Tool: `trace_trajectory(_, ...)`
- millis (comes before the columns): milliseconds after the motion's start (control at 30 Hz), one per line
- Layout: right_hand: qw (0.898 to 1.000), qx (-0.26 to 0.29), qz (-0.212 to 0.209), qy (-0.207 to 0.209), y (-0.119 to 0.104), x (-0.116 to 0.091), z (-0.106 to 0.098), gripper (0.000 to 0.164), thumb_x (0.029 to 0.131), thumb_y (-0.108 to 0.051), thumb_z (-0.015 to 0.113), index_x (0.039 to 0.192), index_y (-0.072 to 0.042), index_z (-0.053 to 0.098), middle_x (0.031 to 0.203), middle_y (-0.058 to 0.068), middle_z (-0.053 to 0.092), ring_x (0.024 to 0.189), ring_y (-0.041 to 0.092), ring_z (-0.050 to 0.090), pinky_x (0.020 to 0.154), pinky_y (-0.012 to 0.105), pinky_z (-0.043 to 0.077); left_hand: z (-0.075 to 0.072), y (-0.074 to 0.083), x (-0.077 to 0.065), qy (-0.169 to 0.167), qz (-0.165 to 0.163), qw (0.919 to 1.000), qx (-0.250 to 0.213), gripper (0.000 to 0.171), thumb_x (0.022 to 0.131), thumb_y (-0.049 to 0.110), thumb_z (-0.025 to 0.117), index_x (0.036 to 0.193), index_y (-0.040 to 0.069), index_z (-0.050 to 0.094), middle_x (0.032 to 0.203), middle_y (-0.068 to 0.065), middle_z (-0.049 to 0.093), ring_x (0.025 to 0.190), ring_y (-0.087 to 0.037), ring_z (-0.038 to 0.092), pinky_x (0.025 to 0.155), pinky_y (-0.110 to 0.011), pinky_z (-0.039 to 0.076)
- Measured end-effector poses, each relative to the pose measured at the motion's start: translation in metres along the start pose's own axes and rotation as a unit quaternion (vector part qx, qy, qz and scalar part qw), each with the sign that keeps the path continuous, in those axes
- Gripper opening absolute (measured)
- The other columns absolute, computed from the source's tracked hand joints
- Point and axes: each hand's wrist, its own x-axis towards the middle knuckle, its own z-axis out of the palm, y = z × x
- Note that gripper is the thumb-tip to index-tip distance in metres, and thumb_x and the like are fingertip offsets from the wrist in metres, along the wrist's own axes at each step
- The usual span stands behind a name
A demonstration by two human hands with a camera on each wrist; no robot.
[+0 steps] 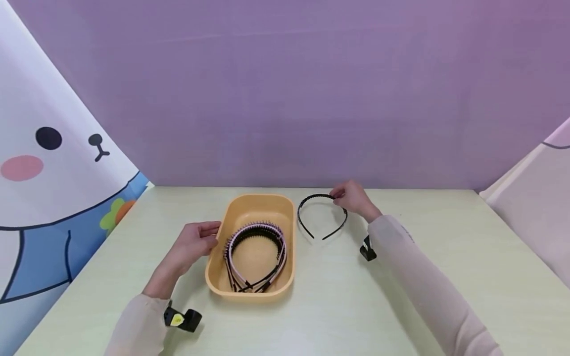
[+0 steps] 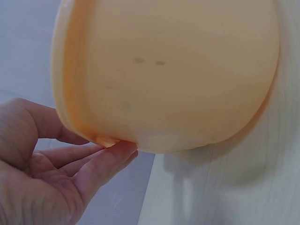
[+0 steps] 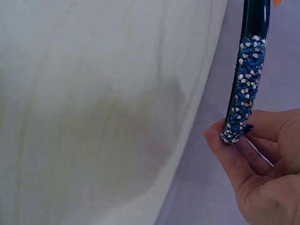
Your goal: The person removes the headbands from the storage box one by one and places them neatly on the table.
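My left hand (image 1: pixel 195 243) pinches the left rim of a yellow-orange plastic basin (image 1: pixel 213 284); the left wrist view shows thumb and fingers on either side of the basin's edge (image 2: pixel 58 89). Inside the basin lie several headbands (image 1: pixel 229 257), black and pale pink, some with toothed edges, stacked and overlapping. To the basin's right, my right hand (image 1: pixel 354 199) holds a dark headband (image 1: pixel 305 200) near its top, its two ends pointing toward me. Close up in the right wrist view, blue and white beads cover part of this headband (image 3: pixel 247 75), pinched between thumb and fingers.
A pale wood-grain table (image 1: pixel 320 316) carries everything. Behind it rises a purple backdrop (image 1: pixel 311 99), with a cartoon-printed cloth (image 1: pixel 53 198) on the left and a pale cloth (image 1: pixel 530 198) on the right. Each wrist wears a small black camera (image 1: pixel 190 320).
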Motion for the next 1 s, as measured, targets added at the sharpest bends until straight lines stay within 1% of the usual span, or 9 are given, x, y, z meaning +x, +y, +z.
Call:
trace_trajectory(100, 1.000, 0.000, 0.013, 0.003, 0.004, 0.000, 0.004, 0.021, 0.083, 0.000, 0.064, 0.102, 0.003, 0.070, 0.097, 0.018, 0.070, 0.091, 0.029, 0.066, 0.073, 0.033, 0.055, 0.001, 0.001, 0.000, -0.001, 0.001, 1.0000, 0.001, 0.051, 0.089, -0.003, 0.044, 0.138, -0.015, 0.036, 0.134, -0.034, 0.047, 0.119, -0.040, 0.054, 0.085, -0.036, 0.054)
trace_trajectory(133, 1.000, -0.002, 0.028, 0.000, 0.004, 0.000, 0.005, 0.022, 0.083, 0.000, 0.063, 0.104, 0.004, 0.070, 0.101, 0.020, 0.069, 0.095, 0.032, 0.065, 0.076, 0.035, 0.055, 0.002, 0.001, 0.000, -0.002, 0.002, 1.0000, 0.001, 0.051, 0.089, -0.003, 0.044, 0.138, -0.015, 0.036, 0.134, -0.034, 0.047, 0.119, -0.040, 0.054, 0.085, -0.036, 0.054)
trace_trajectory(167, 0.999, -0.002, 0.032, 0.001, 0.005, 0.001, 0.006, 0.022, 0.083, 0.001, 0.063, 0.105, 0.005, 0.069, 0.101, 0.021, 0.069, 0.096, 0.033, 0.065, 0.076, 0.035, 0.055, 0.002, 0.001, 0.000, -0.002, 0.002, 1.0000, 0.000, 0.051, 0.089, -0.003, 0.044, 0.137, -0.015, 0.036, 0.134, -0.034, 0.047, 0.119, -0.040, 0.054, 0.085, -0.036, 0.054)
trace_trajectory(333, 0.999, -0.002, 0.043, 0.003, 0.014, 0.003, 0.011, 0.023, 0.083, 0.001, 0.064, 0.105, 0.007, 0.068, 0.102, 0.023, 0.069, 0.097, 0.034, 0.065, 0.073, 0.029, 0.053, 0.005, 0.003, 0.000, -0.003, 0.004, 1.0000, -0.004, 0.051, 0.088, -0.003, 0.045, 0.137, -0.014, 0.037, 0.133, -0.033, 0.048, 0.119, -0.039, 0.054, 0.085, -0.036, 0.054)
trace_trajectory(467, 0.999, -0.004, 0.048, 0.004, 0.019, 0.004, 0.012, 0.024, 0.083, -0.002, 0.066, 0.106, 0.006, 0.068, 0.103, 0.022, 0.069, 0.098, 0.033, 0.064, 0.074, 0.031, 0.052, 0.006, 0.004, 0.000, -0.006, 0.003, 1.0000, -0.005, 0.051, 0.088, -0.003, 0.045, 0.137, -0.014, 0.037, 0.133, -0.033, 0.048, 0.119, -0.039, 0.054, 0.085, -0.036, 0.054)
trace_trajectory(567, 0.999, 0.000, 0.049, 0.004, 0.021, 0.005, 0.013, 0.024, 0.083, -0.003, 0.067, 0.106, 0.005, 0.069, 0.103, 0.021, 0.069, 0.097, 0.033, 0.064, 0.076, 0.033, 0.052, 0.007, 0.004, 0.000, -0.007, 0.003, 1.0000, -0.005, 0.051, 0.088, -0.003, 0.044, 0.138, -0.013, 0.037, 0.133, -0.032, 0.049, 0.118, -0.038, 0.055, 0.084, -0.036, 0.055)
trace_trajectory(700, 0.999, 0.002, 0.053, 0.010, 0.022, 0.007, 0.014, 0.023, 0.083, -0.004, 0.068, 0.104, 0.005, 0.070, 0.101, 0.020, 0.069, 0.095, 0.032, 0.064, 0.074, 0.031, 0.051, 0.007, 0.003, 0.001, -0.006, 0.005, 1.0000, -0.005, 0.051, 0.088, -0.003, 0.044, 0.138, -0.013, 0.038, 0.132, -0.032, 0.049, 0.117, -0.038, 0.056, 0.083, -0.035, 0.055)
trace_trajectory(833, 0.998, -0.013, 0.060, 0.021, 0.022, 0.009, 0.015, 0.020, 0.082, -0.004, 0.068, 0.100, 0.005, 0.071, 0.098, 0.019, 0.070, 0.092, 0.031, 0.064, 0.072, 0.030, 0.051, 0.006, 0.002, 0.002, -0.006, 0.003, 1.0000, -0.006, 0.051, 0.088, -0.003, 0.044, 0.137, -0.014, 0.038, 0.132, -0.032, 0.049, 0.117, -0.037, 0.056, 0.084, -0.035, 0.055)
trace_trajectory(1000, 0.997, -0.026, 0.073, 0.020, 0.019, 0.008, 0.015, 0.020, 0.082, -0.004, 0.068, 0.099, 0.005, 0.071, 0.098, 0.019, 0.070, 0.091, 0.032, 0.064, 0.073, 0.033, 0.052, 0.006, 0.003, 0.001, -0.007, 0.003, 0.9999, -0.007, 0.051, 0.088, -0.003, 0.045, 0.137, -0.014, 0.038, 0.132, -0.033, 0.049, 0.117, -0.038, 0.056, 0.084, -0.036, 0.055)
